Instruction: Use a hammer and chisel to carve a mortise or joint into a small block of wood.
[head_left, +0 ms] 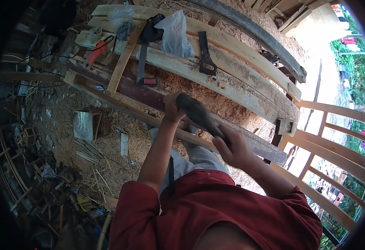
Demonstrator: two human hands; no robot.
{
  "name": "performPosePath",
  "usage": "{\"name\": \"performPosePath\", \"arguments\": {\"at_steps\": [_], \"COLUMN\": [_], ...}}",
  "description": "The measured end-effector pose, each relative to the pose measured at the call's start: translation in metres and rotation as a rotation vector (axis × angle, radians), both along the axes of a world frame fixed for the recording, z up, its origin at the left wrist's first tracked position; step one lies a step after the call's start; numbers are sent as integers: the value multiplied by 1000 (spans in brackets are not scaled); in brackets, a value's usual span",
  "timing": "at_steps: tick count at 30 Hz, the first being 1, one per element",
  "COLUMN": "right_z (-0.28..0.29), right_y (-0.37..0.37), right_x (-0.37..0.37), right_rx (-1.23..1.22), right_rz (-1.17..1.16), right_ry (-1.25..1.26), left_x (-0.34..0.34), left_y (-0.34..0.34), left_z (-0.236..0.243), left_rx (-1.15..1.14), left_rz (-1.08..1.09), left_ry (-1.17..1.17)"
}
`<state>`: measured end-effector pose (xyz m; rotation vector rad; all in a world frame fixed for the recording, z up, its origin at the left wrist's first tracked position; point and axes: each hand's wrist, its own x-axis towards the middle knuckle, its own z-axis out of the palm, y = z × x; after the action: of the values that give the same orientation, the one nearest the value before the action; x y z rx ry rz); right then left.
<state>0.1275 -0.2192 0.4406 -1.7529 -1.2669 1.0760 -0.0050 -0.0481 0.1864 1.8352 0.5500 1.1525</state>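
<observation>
My right hand [233,146] is wrapped round the narrow end of a dark club-shaped tool [199,114], blurred by motion. The tool slants up and leftward, its thick end beside my left hand [172,107]. That left hand is closed above a dark reddish-brown timber beam [143,95]; what its fingers hold, if anything, is hidden behind the tool. Beyond it lies a try square [142,66] with a red patch on its stock. A dark handsaw [205,54] rests across pale planks [232,89] farther to the right.
A clear plastic bag [176,35], a black cloth-like thing [152,29] and an orange corded tool [97,52] lie on the far planks. A light wood strip [124,58] crosses them. Wood shavings [145,146] cover the floor. Slatted wooden frames [332,150] stand at the right.
</observation>
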Motion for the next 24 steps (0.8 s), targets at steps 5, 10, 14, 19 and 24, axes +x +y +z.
{"name": "performPosePath", "arguments": {"at_steps": [5, 10, 14, 19, 24], "right_z": [0, -19, -22, -47, -139], "right_y": [-9, -11, -11, -19, 1], "right_x": [6, 0, 0, -2, -21], "right_rx": [-23, 68, -109, -50, -250], "right_rz": [31, 29, -35, -144, -351], "right_ry": [80, -53, 92, 162, 64], "left_x": [12, -7, -17, -32, -43], "left_y": [-5, -1, -3, -3, -3], "left_z": [19, 16, 27, 27, 21], "left_rx": [-338, -294, -280, -333, -521], "left_rz": [-90, -95, -18, 56, -24], "left_ry": [-210, -67, -22, -37, -183]}}
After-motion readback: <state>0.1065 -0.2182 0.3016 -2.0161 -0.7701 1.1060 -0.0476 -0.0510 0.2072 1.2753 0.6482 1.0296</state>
